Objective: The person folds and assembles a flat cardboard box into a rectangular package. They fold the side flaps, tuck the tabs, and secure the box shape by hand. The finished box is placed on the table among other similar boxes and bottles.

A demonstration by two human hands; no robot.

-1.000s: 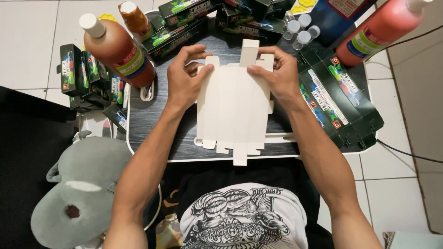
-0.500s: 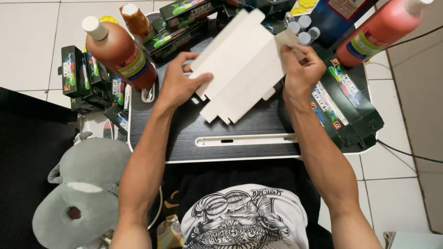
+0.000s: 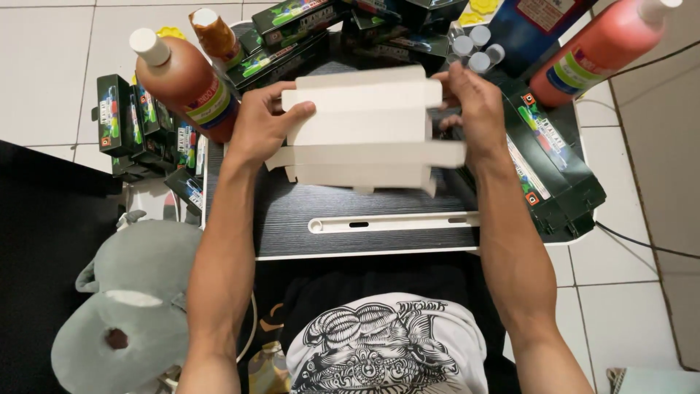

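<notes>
While folding, gripped white carton blank [image 3: 364, 131] between left hand [image 3: 262, 124] and right hand [image 3: 474, 109], fingers [image 3: 295, 113] curled over both ends, above tray [image 3: 364, 211].

Dark lap table [image 3: 364, 208] under green cartons [image 3: 547, 160]

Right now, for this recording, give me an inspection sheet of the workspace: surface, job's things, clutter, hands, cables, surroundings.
Surface: small dark tray table with a white slotted strip near its front edge.
Job's things: white folded cardboard box blank, held above the table, flaps loose.
Clutter: stacks of green boxes on both sides and at the back; orange-brown bottle at left, red bottle at right, small grey caps.
Hands: left hand grips the blank's left end, thumb on top; right hand grips its right end.
Cables: one dark cable on the floor at right.
Surroundings: white floor tiles, grey plush toy at lower left.
</notes>
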